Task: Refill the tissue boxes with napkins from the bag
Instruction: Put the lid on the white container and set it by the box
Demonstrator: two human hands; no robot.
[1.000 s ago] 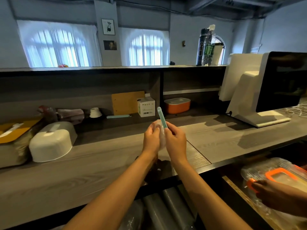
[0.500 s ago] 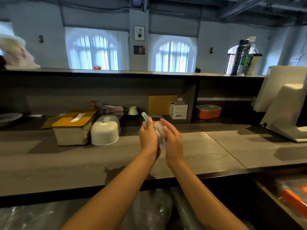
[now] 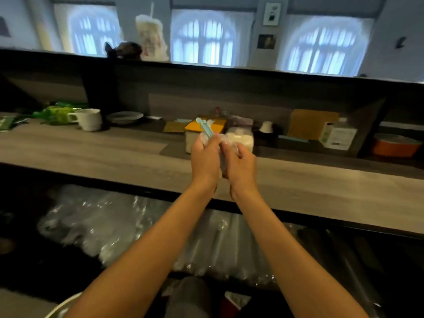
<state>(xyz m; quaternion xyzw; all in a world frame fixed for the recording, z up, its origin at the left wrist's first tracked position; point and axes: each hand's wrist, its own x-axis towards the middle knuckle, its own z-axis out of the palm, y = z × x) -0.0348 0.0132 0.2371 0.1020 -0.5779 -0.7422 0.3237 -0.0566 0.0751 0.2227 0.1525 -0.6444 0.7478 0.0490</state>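
Holding a pale blue sealing clip point(image 3: 205, 127) between curled fingers, the left hand point(image 3: 205, 157) is raised above the wooden counter point(image 3: 91, 152), the clip projecting up and away past the fingertips. The right hand point(image 3: 239, 166), touching the left, has its fingers curled round crumpled clear plastic point(image 3: 221, 154), apparently the gathered neck of the napkin bag; how much of the bag hangs below the hands cannot be told, since wrists and blur hide it. Both hands thus grasp something; neither is relaxed.

Directly beyond the hands, on the counter's rear ledge, stand two tissue boxes: one with a yellow lid point(image 3: 202, 129), partly hidden by the left hand, and a white rounded one point(image 3: 241, 140) just beside it. Farther off lie a white mug point(image 3: 88, 119), a plate point(image 3: 125, 117), green packets point(image 3: 57, 111), a small white carton point(image 3: 338, 135) and an orange container point(image 3: 395, 145). Bulky clear plastic wrapping point(image 3: 110, 226) fills the shelf beneath the counter.

The step in hand appears to be freeing the clip from the bag mouth. To do it well, the right hand should keep the plastic bunched firmly while the left draws the clip off along its own length, avoiding any tear; the clip is best set aside on the counter, well apart from the boxes.
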